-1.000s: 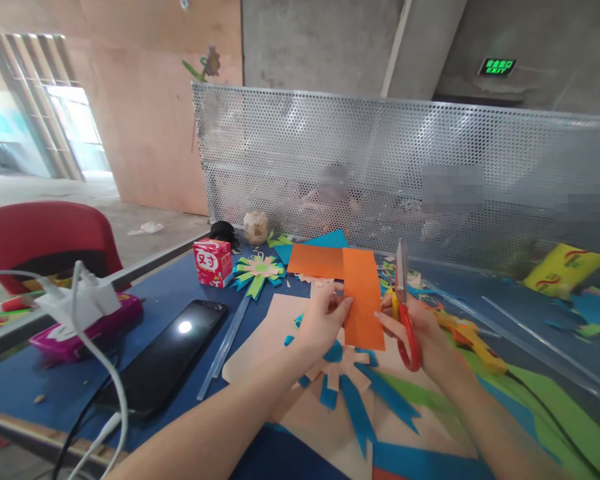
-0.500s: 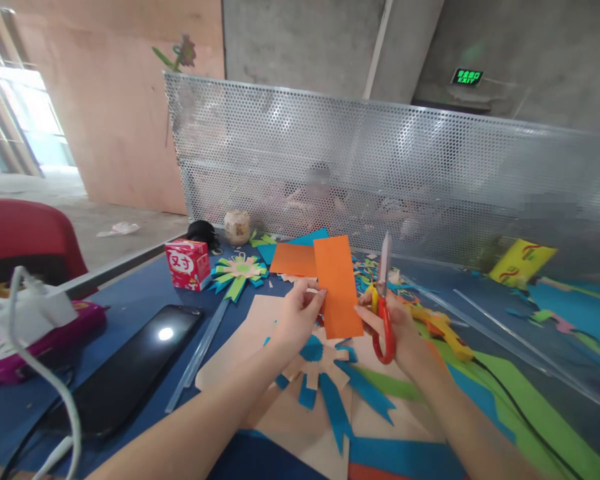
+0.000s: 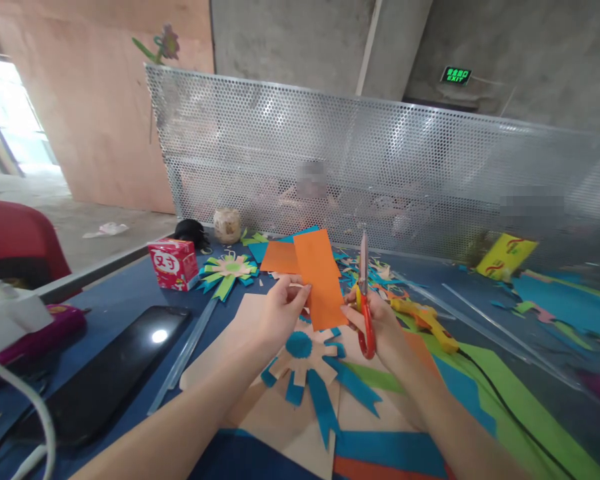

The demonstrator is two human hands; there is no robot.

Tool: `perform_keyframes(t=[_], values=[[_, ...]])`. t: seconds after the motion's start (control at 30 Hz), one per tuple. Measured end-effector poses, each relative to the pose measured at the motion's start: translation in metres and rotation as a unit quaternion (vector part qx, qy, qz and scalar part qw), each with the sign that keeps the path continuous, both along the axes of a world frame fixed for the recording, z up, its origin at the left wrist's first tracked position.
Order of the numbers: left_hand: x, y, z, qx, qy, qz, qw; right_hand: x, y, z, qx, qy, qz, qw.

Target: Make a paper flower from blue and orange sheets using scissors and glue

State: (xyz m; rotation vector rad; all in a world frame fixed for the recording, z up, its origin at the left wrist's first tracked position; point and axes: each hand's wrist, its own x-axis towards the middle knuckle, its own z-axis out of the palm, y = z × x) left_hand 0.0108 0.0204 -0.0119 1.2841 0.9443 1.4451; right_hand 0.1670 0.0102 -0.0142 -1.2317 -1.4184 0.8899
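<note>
Orange rectangular paper sheet (image 3: 321, 280): raised above the counter between the two hands, its long sides near upright, top leaning a little left. Likely very light, thin and flexible, easy to crease and not slippery; best taken by its long edges in a flat, gentle pinch, away from the middle.
Left hand (image 3: 286, 303): grip pinching the sheet's left edge between thumb and fingers.
Right hand (image 3: 377, 323): grip closed around red-and-yellow-handled metal scissors (image 3: 364, 267), blades pointing up; the fingertips reach the sheet's lower right edge.
Paper flower with blue centre and beige and blue petals (image 3: 299, 345): just beneath the sheet, lying on beige paper sheets (image 3: 220, 333).
Yellow glue gun with black cord (image 3: 425, 320): right of the scissors, apart from them.
Green, beige and blue paper flower (image 3: 230, 268): farther left, beside a red printed box (image 3: 173, 263).
Black flat phone (image 3: 105, 373): left of the beige sheets.
Blue-topped counter (image 3: 123, 313): carries all these things except the raised sheet and scissors.
</note>
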Motion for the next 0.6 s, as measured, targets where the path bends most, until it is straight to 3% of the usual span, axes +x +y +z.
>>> perform_keyframes(t=[0.1,0.23,0.43,0.6], values=[[-0.001,0.000,0.002,0.002,0.005,-0.017,1.000,0.004,0.006,-0.005,0.035,-0.003,-0.023,0.999],[-0.006,0.007,0.000,0.021,0.000,0.027,0.999,0.012,0.008,-0.005,0.035,-0.007,-0.007,0.999],[-0.012,0.015,-0.002,0.026,-0.031,0.050,0.998,0.021,0.006,0.004,0.048,-0.138,-0.017,0.989],[-0.013,0.014,0.002,0.025,-0.042,0.036,0.998,0.025,0.000,0.010,0.053,-0.185,-0.001,0.981]])
